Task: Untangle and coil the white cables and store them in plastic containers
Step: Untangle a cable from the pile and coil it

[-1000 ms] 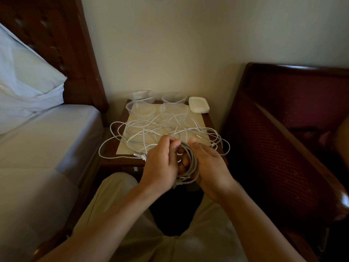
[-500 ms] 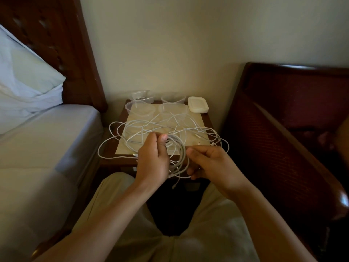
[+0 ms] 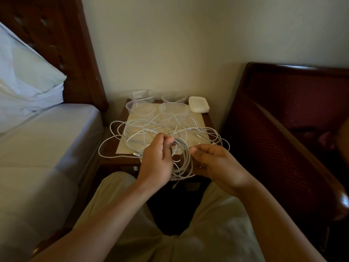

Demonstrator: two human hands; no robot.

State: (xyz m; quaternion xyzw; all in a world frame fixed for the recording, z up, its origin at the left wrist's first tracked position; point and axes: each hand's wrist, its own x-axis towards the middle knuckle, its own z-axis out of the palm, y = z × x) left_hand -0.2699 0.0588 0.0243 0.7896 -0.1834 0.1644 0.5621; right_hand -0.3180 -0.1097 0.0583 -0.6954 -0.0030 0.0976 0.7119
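Observation:
A tangle of white cables [image 3: 160,127] sprawls over the small bedside table [image 3: 207,120], loops hanging past its left and right edges. In front of the table I hold a partly wound coil of white cable [image 3: 184,159]. My left hand [image 3: 157,159] pinches the coil's top between thumb and fingers. My right hand [image 3: 217,163] cups the coil's right side, fingers curled against it. Several clear plastic containers [image 3: 140,107] stand at the table's far edge, one [image 3: 173,107] under a cable strand.
A stack of white lids [image 3: 198,104] lies at the table's back right corner. A bed with a pillow [image 3: 26,76] is on the left, a dark wooden chair arm [image 3: 283,129] on the right. My knees are below the hands.
The coil stays between my hands just in front of the table. My left hand has risen slightly and shifted its pinch on the top of the coil; my right hand has come back against its side.

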